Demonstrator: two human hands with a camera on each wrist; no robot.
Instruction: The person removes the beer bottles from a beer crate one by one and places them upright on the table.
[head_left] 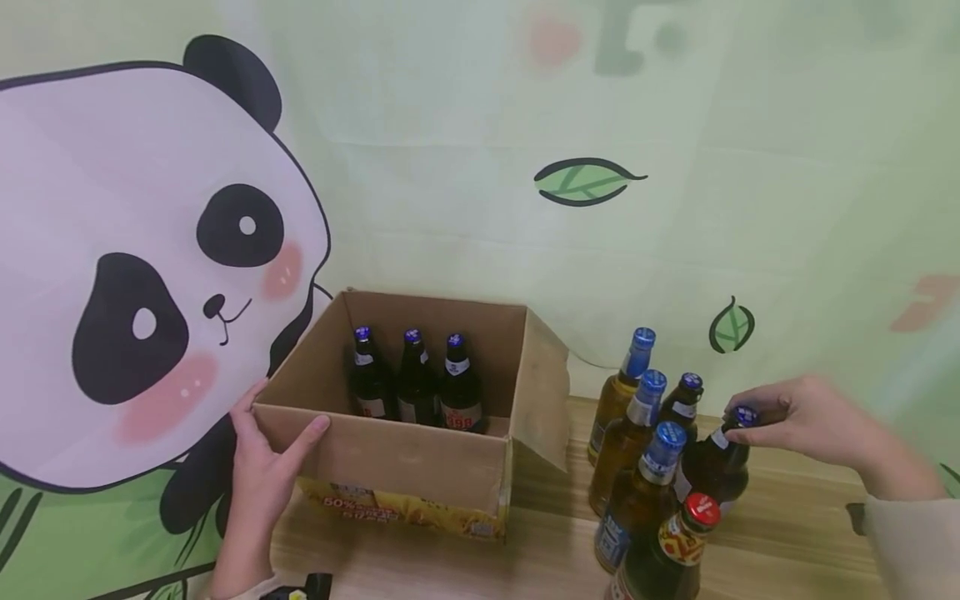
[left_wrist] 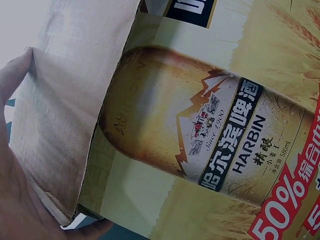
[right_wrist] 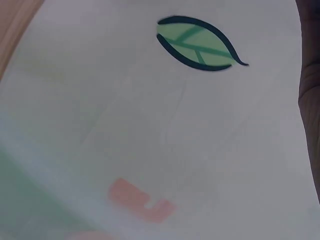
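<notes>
My left hand [head_left: 258, 475] grips the front left corner of an open cardboard box [head_left: 420, 446], thumb over the front flap. In the left wrist view, its fingers [left_wrist: 20, 200] hold a bare flap beside the printed side with a beer bottle picture [left_wrist: 165, 110]. Three dark bottles with blue caps [head_left: 416, 379] stand upright inside the box. On the right, my right hand [head_left: 817, 425] pinches the top of a dark beer bottle [head_left: 716, 471] between thumb and fingers. The right wrist view catches only part of this hand [right_wrist: 311, 75] at its edge, not the bottle.
Left of the held bottle stand three brown bottles with blue tops [head_left: 633, 496] and another dark bottle [head_left: 684, 408]. A red-capped bottle [head_left: 667, 558] is nearest the front. The wooden table [head_left: 555, 533] meets a printed cloth [head_left: 450, 167] behind. The box's right flap [head_left: 546, 392] sticks outward.
</notes>
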